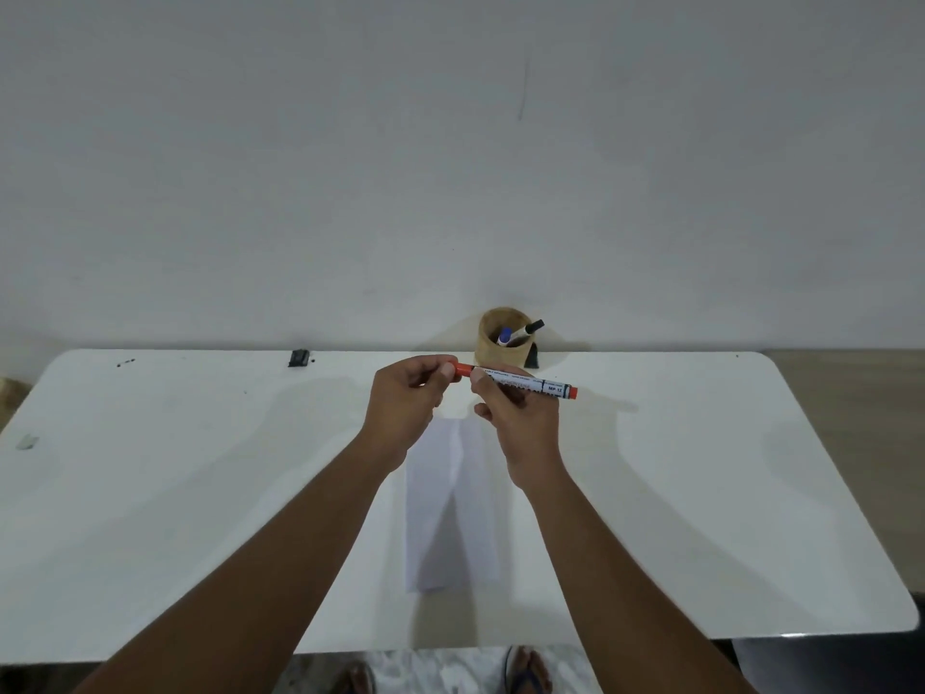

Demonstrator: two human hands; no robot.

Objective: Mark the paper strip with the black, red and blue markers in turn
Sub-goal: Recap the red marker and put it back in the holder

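Note:
The red marker lies level in the air above the far end of the white paper strip. My right hand grips its white barrel. My left hand pinches the red cap at the marker's left end. The strip lies lengthwise on the white table, creased down its middle. The blue marker and the black marker stand in a round brown holder at the table's far edge.
A small black object sits at the far edge left of the holder, another dark piece right of the holder. The wall rises right behind the table. My feet show below the near edge.

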